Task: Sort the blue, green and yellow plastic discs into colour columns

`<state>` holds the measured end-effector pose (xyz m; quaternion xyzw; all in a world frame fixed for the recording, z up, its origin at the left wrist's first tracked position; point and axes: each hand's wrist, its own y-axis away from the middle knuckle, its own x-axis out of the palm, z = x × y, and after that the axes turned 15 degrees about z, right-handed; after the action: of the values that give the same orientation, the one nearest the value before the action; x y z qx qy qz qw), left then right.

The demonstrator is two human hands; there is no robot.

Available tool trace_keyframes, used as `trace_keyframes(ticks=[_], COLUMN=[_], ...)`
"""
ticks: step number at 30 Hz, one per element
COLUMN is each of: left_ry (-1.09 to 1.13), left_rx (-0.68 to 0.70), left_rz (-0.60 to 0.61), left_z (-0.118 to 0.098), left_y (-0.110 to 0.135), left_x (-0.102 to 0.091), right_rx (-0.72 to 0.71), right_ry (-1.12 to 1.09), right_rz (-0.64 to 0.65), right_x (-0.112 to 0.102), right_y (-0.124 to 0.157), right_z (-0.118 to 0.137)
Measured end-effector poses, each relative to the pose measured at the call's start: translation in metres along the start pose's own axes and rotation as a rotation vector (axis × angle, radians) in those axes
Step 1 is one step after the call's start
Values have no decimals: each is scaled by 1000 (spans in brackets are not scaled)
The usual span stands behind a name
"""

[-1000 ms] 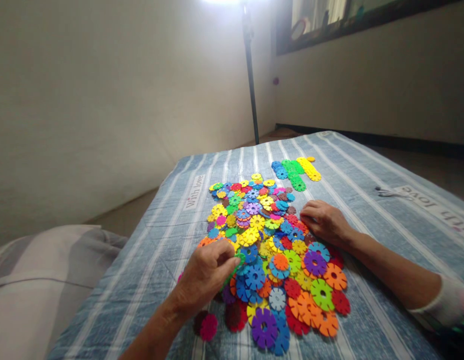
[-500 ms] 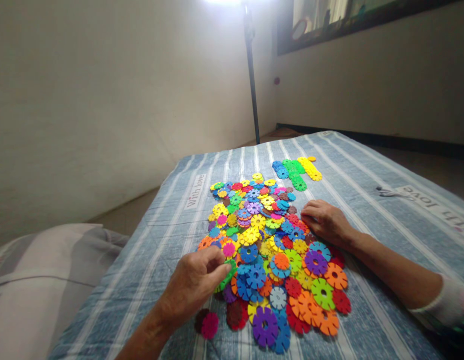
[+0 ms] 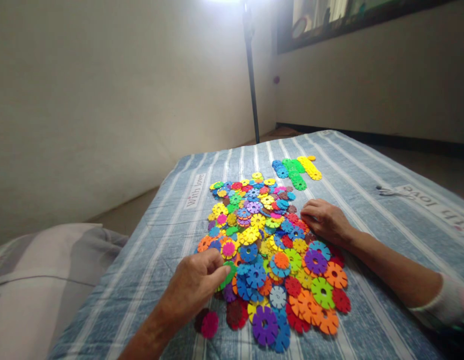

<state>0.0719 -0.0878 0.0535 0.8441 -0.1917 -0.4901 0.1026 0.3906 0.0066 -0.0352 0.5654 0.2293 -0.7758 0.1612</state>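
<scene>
A wide pile of notched plastic discs (image 3: 258, 221) in many colours lies on the striped bedsheet (image 3: 149, 260). At the pile's near left edge, my left hand (image 3: 196, 280) pinches a green notched disc (image 3: 228, 274) between thumb and fingers. My right hand (image 3: 325, 220) rests on the pile's right side, fingers curled beside the red discs; its fingertips are partly hidden, so whether anything is in them does not show. Closest to me lie a purple disc (image 3: 265, 326) and a dark pink disc (image 3: 209, 325).
Beyond the pile, blue, green and yellow discs (image 3: 294, 166) lie sorted by colour in overlapping rows. A lit lamp stand (image 3: 252, 85) rises behind the bed. A cable (image 3: 391, 192) lies at right, and pale bedding (image 3: 47, 280) with a thin cord is at left.
Hardly anything differs. My left hand stays at the green disc with a very slight shift, and my right hand keeps its place.
</scene>
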Motion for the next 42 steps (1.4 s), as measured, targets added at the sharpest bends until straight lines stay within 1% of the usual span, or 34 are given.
trace_keyframes(ticks=[5, 9, 13, 18, 22, 26, 34, 37, 42], left_ry=[53, 95, 114, 101, 97, 108, 53, 4, -94], left_rx=[17, 39, 40, 8, 9, 15, 19, 20, 6], left_rz=[13, 12, -6, 4, 34, 74, 61, 57, 86], left_z=[-5, -5, 0, 12, 17, 15, 14, 15, 13], left_y=[-1, -1, 0, 2, 2, 1, 1, 1, 0], left_x=[7, 11, 6, -5, -4, 0, 2, 3, 3], right_rx=[3, 3, 6, 12, 8, 4, 9, 15, 18], right_ry=[4, -3, -4, -11, -16, -16, -26, -23, -21], right_rz=[-8, -4, 0, 3, 4, -6, -5, 0, 1], right_x=[-1, -2, -2, 0, 0, -1, -3, -2, -1], right_y=[0, 0, 0, 1, 1, 1, 1, 1, 1], right_z=[2, 3, 2, 1, 0, 0, 3, 2, 2])
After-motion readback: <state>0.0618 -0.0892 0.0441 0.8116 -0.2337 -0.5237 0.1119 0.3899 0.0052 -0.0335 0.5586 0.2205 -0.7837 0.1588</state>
